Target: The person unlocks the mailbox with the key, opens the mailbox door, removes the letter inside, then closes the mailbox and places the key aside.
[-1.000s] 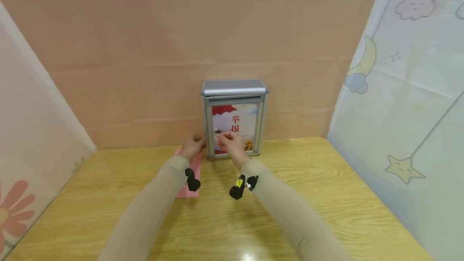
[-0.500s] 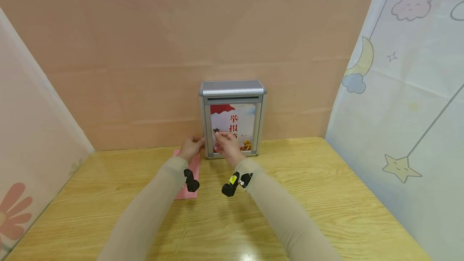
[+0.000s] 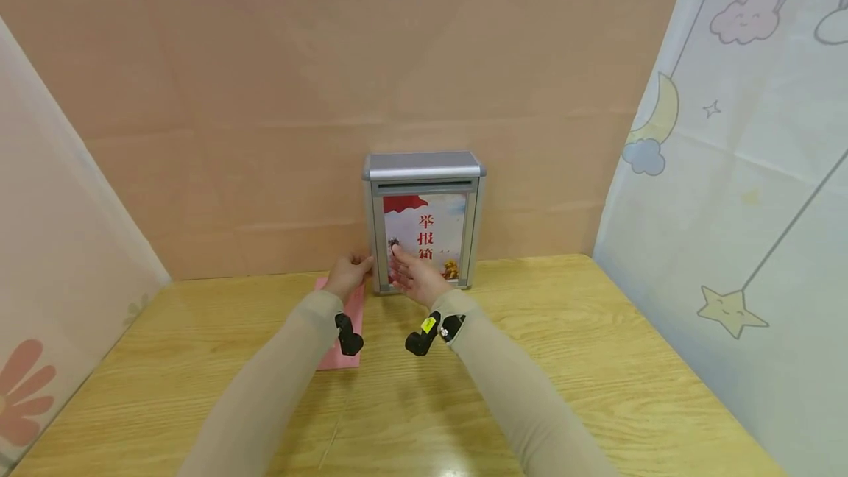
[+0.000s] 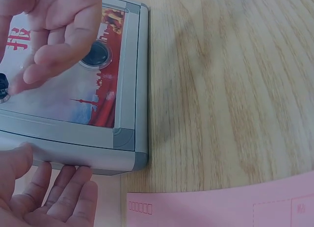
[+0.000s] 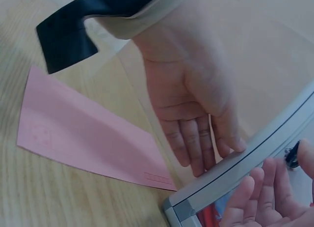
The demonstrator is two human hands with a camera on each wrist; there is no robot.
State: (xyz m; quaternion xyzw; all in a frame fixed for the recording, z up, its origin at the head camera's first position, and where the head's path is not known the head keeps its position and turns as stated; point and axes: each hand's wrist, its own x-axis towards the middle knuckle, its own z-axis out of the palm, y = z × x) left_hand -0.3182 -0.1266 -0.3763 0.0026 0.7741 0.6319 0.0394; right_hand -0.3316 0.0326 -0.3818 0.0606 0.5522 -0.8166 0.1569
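A grey metal letter box (image 3: 424, 163) with red Chinese lettering stands upright against the back wall. Low on its left side my left hand (image 3: 347, 274) steadies it, the thumb at the front edge and the fairly straight fingers along the side wall. At the lock on the left of its door, a small dark key (image 5: 293, 156) shows between the thumb and index fingertip of my right hand (image 3: 419, 276). The other fingers of that hand spread loosely below, in front of the printed panel (image 4: 54, 101). The door lies flush in its frame.
A pink envelope (image 5: 93, 124) lies flat on the wooden table (image 3: 596, 359), left of the box and partly under my left forearm. An orange-brown sheet (image 3: 265, 94) covers the back wall, and printed sheets (image 3: 742, 190) stand on either side.
The door, slightly ajar at its upper left a second ago, now sits flush. My right hand has turned at the key, its lower fingers spreading downward. My left hand stays at the box's side.
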